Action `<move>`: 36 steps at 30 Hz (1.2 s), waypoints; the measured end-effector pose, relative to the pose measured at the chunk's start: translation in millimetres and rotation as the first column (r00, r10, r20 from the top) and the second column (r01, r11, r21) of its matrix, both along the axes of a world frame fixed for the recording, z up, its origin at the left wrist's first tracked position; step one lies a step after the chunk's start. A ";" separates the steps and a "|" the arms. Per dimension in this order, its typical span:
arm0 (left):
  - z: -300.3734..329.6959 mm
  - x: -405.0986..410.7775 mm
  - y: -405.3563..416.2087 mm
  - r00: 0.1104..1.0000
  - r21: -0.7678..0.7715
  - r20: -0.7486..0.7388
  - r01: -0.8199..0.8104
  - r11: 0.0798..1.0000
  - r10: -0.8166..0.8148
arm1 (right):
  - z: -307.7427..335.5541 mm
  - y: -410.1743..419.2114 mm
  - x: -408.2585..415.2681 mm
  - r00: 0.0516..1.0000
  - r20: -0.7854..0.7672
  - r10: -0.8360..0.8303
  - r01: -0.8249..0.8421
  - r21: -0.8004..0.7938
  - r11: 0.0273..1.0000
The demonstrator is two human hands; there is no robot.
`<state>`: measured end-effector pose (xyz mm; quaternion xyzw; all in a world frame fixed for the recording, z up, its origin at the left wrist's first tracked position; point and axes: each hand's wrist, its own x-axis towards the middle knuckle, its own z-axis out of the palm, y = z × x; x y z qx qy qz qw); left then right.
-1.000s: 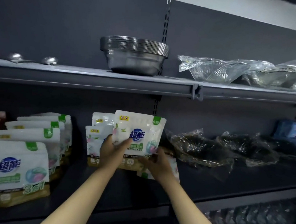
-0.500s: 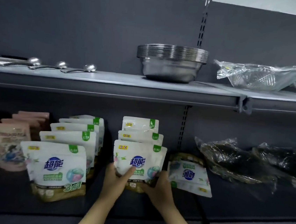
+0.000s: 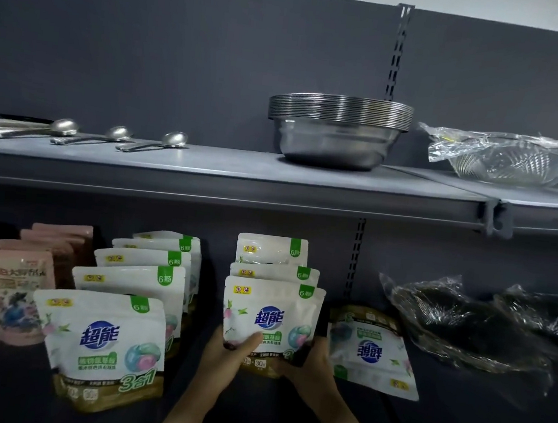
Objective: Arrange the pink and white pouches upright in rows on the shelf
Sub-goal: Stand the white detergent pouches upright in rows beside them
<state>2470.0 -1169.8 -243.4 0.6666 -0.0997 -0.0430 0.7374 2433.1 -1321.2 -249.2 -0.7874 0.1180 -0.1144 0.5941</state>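
Note:
On the lower shelf (image 3: 455, 422) a white pouch (image 3: 270, 317) stands upright at the front of a middle row, with two more white pouches (image 3: 271, 250) behind it. My left hand (image 3: 225, 360) grips its lower left corner, thumb across the front. My right hand (image 3: 311, 366) grips its lower right side. To the left runs a longer row of white pouches (image 3: 102, 341). Pink pouches (image 3: 12, 290) stand in rows at the far left. One white pouch (image 3: 368, 351) lies upside down and leaning, just right of my hands.
Dark items wrapped in clear plastic (image 3: 458, 330) lie on the lower shelf to the right. The upper shelf (image 3: 240, 173) carries steel spoons (image 3: 120, 137), a stack of steel bowls (image 3: 337, 131) and a wrapped wire basket (image 3: 517, 160).
Both hands have lowered the white pouch from the air onto the shelf in front of the middle row. The view has shifted left, bringing the pink pouches and spoons into sight.

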 end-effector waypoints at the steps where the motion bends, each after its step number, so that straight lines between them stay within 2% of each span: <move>1: -0.8 2.1 -0.6 1.000 -0.002 -0.005 -0.005 1.000 0.005 | -0.2 -0.6 2.3 1.000 0.001 -0.007 0.007 -0.003 1.000; 12: -6.7 14.3 -4.4 0.999 0.012 -0.015 -0.045 0.999 0.045 | 0.6 -6.0 7.6 1.000 -0.010 0.020 -0.021 -0.061 0.998; 16: -8.5 13.6 -7.5 0.992 0.033 -0.026 -0.122 0.992 0.123 | 0.6 -8.8 4.3 0.999 -0.025 0.040 -0.042 -0.090 0.995; 25: -9.9 0.7 -6.9 0.984 0.060 0.081 -0.166 0.984 0.161 | 4.2 -10.3 -6.2 0.999 -0.006 0.049 -0.050 -0.154 0.987; 27: -8.7 -5.4 -6.6 0.972 0.077 0.111 -0.215 0.974 0.206 | 4.0 -10.4 -7.8 0.999 -0.010 0.048 -0.049 -0.175 0.983; 29: -6.7 -10.7 -5.9 0.891 0.116 0.252 -0.414 0.903 0.377 | 3.3 -13.5 -8.8 1.000 -0.017 0.019 -0.022 -0.208 0.978; 31: 0.2 -17.1 -6.6 0.711 0.105 0.497 -0.619 0.778 0.498 | 4.2 -20.0 -10.1 0.999 -0.005 -0.040 0.037 -0.265 0.964; 33: 9.1 -21.5 -14.1 0.579 0.065 0.657 -0.682 0.729 0.483 | 7.8 -27.8 -12.2 0.994 0.003 -0.111 0.106 -0.336 0.936; 36: 25.1 -27.4 -37.3 0.519 0.066 0.774 -0.634 0.770 0.361 | 12.6 -38.4 -14.8 0.985 0.013 -0.171 0.162 -0.391 0.906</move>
